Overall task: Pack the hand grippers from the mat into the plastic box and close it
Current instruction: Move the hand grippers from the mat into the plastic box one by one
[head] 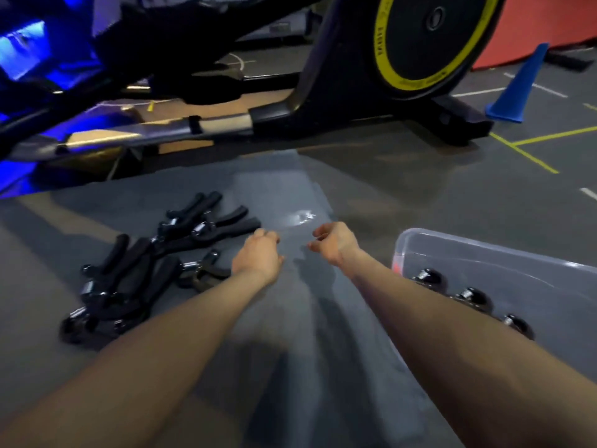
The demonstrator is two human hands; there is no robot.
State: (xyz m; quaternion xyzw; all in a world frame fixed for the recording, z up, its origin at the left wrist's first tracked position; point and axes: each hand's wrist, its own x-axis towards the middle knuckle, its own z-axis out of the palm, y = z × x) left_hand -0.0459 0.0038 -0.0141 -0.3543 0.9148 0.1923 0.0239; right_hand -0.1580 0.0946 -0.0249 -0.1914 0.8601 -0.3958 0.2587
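Observation:
Several black hand grippers (142, 266) lie in a loose pile on the grey mat (290, 334), to the left. My left hand (256, 255) hovers just right of the pile, fingers curled loosely, holding nothing. My right hand (332, 242) floats beside it over bare mat, also loosely curled and holding nothing. A clear plastic box (504, 273) stands open at the right, partly behind my right forearm. Three hand grippers (471, 299) sit inside it along its near wall, their round black tops showing. No lid can be seen.
A large black exercise machine (323, 101) with a yellow-ringed flywheel (429, 40) stands just beyond the mat. A blue cone (520, 85) sits on the grey floor at the right, near yellow floor lines. Blue light glows at the far left.

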